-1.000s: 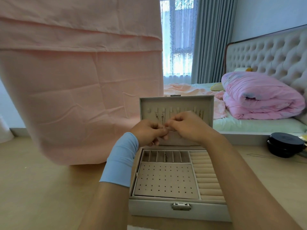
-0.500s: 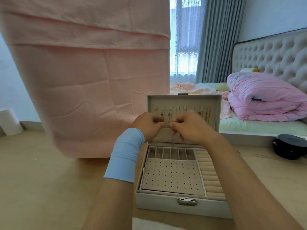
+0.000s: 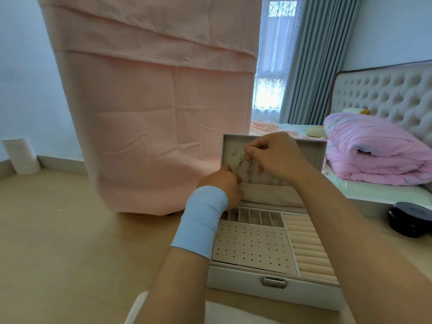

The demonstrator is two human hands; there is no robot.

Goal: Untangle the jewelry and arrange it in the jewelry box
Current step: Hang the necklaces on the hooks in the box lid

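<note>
At lower centre, box: grey rectangular leatherette jewelry box (image 3: 275,293), stood open.
Chain: thin silvery chain (image 3: 249,168), hung against upright lid (image 3: 311,150).
Right hand (image 3: 278,157): pinched chain's top.
Left hand (image 3: 224,183): curled beside chain; grasp unclear.

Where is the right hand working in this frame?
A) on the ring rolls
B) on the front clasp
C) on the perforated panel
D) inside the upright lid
D: the right hand is raised against the inside of the jewelry box lid, pinching a thin chain hanging there.
</note>
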